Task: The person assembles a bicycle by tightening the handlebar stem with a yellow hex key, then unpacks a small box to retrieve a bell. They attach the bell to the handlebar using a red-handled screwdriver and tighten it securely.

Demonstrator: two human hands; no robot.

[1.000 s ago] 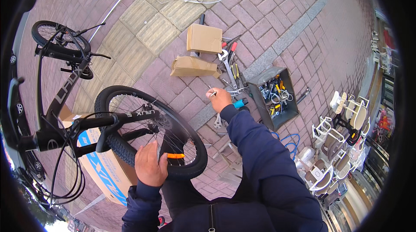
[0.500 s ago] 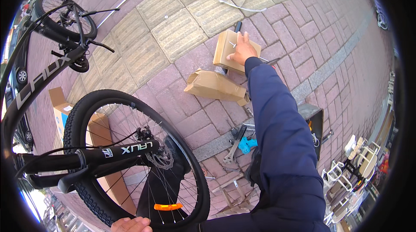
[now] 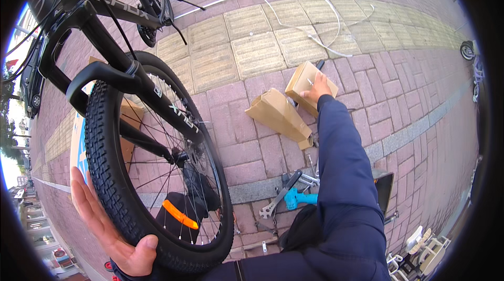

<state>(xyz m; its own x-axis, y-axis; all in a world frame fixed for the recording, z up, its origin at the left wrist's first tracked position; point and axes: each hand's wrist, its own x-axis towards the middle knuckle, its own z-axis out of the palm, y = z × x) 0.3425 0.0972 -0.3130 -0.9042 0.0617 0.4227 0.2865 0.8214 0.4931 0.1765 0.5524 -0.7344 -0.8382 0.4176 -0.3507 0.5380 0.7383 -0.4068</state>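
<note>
Head camera: compared with one second ago, the right hand (image 3: 318, 91) has been carried from above the loose tools to the cardboard box (image 3: 300, 77), where it was already placed half a second ago. The left hand (image 3: 116, 245) has been shifted along the tyre (image 3: 105, 170), and is now set against the outer tread instead of near the orange reflector (image 3: 179, 214). By this, it may be judged, the front wheel is kept steady while attention is given to the box.

The right arm is stretched well forward, its navy sleeve (image 3: 346, 176) laid across the view from the lower edge. The right hand is turned palm down over the box, its fingers spread towards the far side. A small metal piece (image 3: 310, 82) is seen beside the fingers; whether it is gripped, or whether the box is grasped, cannot be told.

The left hand is held unclenched, its long fingers straightened beside the tread and its thumb laid across the tyre near the bottom. The wheel is carried in the black fork (image 3: 142, 84), to the left of the view. The box is found on the brick pavement (image 3: 236, 157), just beyond a brown paper bag (image 3: 278, 115), with a wrench (image 3: 282, 195) and a turquoise tool (image 3: 300, 199) lying nearer.
</note>
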